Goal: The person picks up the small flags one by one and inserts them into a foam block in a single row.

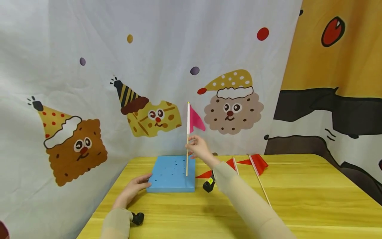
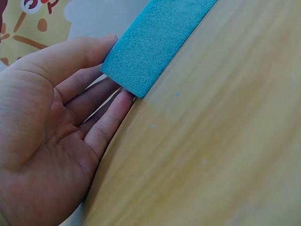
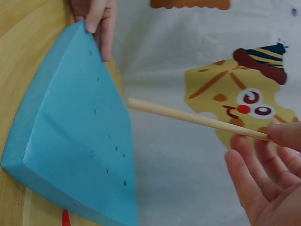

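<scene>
In the head view, my right hand (image 1: 199, 148) pinches the thin wooden stick of a pink flag (image 1: 196, 121), below its white sleeve. The flag stands nearly upright. In the right wrist view, the bare lower end of the stick (image 3: 188, 116) points toward the blue foam block (image 3: 84, 127), held between thumb and fingertips. Small holes dot the block's top face, which lies flat on the table. My left hand (image 1: 134, 189) rests against the block's left edge. From the left wrist, its thumb touches the upper edge and its outstretched fingers lie along the side, partly hidden behind the corner.
Red flags on sticks lie right of the block, one red flag (image 1: 259, 164) farther right and another red flag (image 1: 231, 163) partly behind the right forearm. The wood-grain table (image 1: 167, 212) meets a hanging cartoon-print cloth (image 1: 167, 49) at its back and left.
</scene>
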The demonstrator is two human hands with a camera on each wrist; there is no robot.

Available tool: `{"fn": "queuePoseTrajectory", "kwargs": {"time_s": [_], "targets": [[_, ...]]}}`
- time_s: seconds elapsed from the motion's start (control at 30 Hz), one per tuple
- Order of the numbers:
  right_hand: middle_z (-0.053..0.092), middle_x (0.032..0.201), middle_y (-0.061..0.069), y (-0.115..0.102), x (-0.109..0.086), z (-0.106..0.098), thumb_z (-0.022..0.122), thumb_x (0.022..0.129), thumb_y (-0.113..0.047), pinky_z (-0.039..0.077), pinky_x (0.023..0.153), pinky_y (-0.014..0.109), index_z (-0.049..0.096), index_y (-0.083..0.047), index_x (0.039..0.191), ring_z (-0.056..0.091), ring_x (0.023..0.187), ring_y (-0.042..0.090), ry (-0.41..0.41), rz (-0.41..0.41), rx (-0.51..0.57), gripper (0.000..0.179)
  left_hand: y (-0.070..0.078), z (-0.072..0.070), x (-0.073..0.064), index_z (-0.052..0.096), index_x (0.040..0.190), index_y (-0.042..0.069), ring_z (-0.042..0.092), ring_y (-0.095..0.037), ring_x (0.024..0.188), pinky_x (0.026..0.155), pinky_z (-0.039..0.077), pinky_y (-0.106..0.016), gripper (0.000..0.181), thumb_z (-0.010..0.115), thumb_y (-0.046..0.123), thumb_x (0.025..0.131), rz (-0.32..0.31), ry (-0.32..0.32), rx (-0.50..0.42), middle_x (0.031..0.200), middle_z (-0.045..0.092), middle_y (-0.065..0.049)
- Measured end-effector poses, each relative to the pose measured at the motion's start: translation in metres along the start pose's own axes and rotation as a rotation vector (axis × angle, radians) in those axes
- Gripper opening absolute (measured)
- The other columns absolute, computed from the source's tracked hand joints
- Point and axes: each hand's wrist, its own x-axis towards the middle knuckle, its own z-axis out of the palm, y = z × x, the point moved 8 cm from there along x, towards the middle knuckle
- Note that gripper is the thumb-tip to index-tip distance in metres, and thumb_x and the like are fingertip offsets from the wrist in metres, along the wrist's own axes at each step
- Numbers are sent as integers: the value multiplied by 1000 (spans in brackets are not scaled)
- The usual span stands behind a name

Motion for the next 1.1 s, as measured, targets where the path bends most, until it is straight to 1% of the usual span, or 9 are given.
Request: {"fn": "queuePoseTrajectory", "kwargs": {"time_s": [0.1,0.3,0.4,0.57,0.63,0.7,0.83,0.97,1.1], "targets": [[63,87,13,-2,5,7,69,91,-12,57,53,34,57,-3,110,67,71,40,25,-41,-6,24,0,-1,-1,48,145,11,35,-38,136,109,29,-57,58,68,24,92,2,6,5,147,41,-19],[66,85,10,0,13,17,68,92,-12,55,51,29,61,-2,105,69,66,35,72,-89,-19,18,3,3,-2,47,145,9,35,-39,135,108,29,-58,57,67,23,93,6,5,16,147,41,-20],[67,86,9,3,17,22,70,91,-13,56,51,31,62,-3,104,69,63,31,96,-87,-18,18,3,4,-2,47,145,9,36,-39,135,108,29,-57,57,67,23,93,4,5,13,147,41,-20],[67,87,10,2,22,31,70,91,-13,58,57,42,64,-4,105,69,61,28,126,-89,-17,18,1,1,-3,49,144,11,36,-38,135,108,29,-57,57,69,24,92,1,14,9,147,42,-19],[68,87,10,2,25,36,70,91,-12,58,58,43,64,-2,107,68,60,26,132,-99,-20,20,0,0,-3,49,144,10,36,-39,135,108,30,-57,57,68,24,92,8,17,13,147,41,-19],[68,88,9,3,27,40,70,91,-13,58,56,39,64,-2,109,68,59,23,137,-107,-24,22,-1,-2,-2,48,144,9,36,-38,135,108,30,-57,58,68,23,92,6,18,9,147,41,-19],[68,87,6,9,31,45,71,91,-16,56,53,33,66,-3,109,68,63,28,166,-98,-17,23,-3,-1,-2,49,144,11,36,-37,136,108,30,-57,58,69,24,91,-4,21,2,147,43,-17],[68,87,6,15,32,50,71,90,-17,58,58,37,67,-5,108,69,67,31,193,-80,-6,21,-2,0,-1,49,144,11,37,-37,135,108,30,-57,58,69,25,92,-2,24,11,146,43,-17],[67,88,6,19,34,55,71,90,-17,59,64,42,69,-9,106,69,65,27,214,-78,9,18,-1,0,-1,50,144,11,37,-37,135,109,29,-56,56,69,23,92,4,31,4,146,43,-17]]}}
